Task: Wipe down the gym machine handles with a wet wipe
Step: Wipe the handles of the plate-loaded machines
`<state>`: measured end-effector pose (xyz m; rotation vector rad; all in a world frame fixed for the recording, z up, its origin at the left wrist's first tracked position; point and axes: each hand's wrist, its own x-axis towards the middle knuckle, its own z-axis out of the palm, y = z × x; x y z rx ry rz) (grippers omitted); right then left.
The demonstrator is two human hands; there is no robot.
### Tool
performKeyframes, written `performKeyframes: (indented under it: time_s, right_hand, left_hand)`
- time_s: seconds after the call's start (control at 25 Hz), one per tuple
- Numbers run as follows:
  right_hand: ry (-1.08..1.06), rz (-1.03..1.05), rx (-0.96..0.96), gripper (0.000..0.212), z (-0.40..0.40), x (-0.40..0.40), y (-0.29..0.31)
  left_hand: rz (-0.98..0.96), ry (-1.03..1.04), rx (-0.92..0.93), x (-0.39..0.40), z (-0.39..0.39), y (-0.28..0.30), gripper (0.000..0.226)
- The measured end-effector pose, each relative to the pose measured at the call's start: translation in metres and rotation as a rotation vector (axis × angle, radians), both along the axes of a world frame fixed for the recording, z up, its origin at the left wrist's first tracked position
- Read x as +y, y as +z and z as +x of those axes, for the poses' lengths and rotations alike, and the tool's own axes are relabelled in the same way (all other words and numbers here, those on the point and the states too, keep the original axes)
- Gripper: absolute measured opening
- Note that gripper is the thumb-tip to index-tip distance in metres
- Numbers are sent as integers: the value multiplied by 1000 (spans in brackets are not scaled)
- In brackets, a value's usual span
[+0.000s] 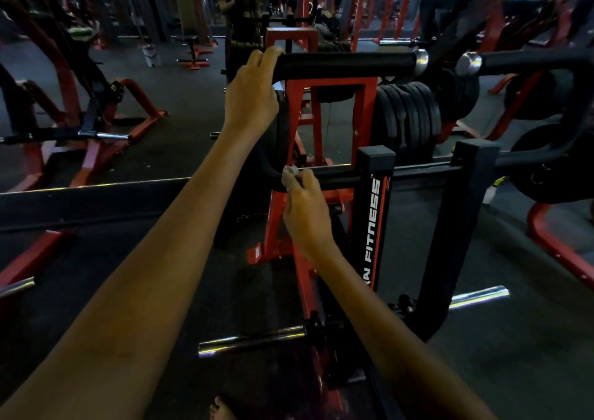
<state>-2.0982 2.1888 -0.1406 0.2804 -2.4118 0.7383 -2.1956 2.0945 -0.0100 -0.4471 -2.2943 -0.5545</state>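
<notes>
My left hand (251,96) curled its fingers over the left end of the upper black handle (345,63), gripping it. My right hand (305,209) pinched a crumpled wet wipe (290,175) between thumb and fingers, pressing it onto the lower black handle (334,176) just left of the black upright lettered "FITNESS" (374,213). Black weight plates (408,115) stood behind the red frame (363,120).

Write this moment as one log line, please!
left hand: grips upper handle | right hand: presses wet wipe on lower bar
</notes>
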Motion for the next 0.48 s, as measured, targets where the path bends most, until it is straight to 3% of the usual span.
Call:
performKeyframes:
  time_s: [0.12, 0.2, 0.28, 0.4, 0.48]
  right_hand:
    - [-152, 94, -71, 51, 4, 47, 3]
    - [-287, 19, -86, 44, 5, 71, 9]
    - [-292, -96, -23, 32, 3, 75, 9]
    - [-23, -579, -31, 15, 11, 55, -7]
    - [121, -1238, -239, 13, 23, 36, -22]
  left_hand:
    - [2, -35, -31, 0, 1, 1, 51]
    - [-6, -34, -54, 0, 3, 3, 52]
    - [-12, -15, -79, 0, 4, 6, 54]
    - [-28, -16, -142, 0, 6, 9, 58]
    - [-41, -24, -169, 0, 7, 10, 58]
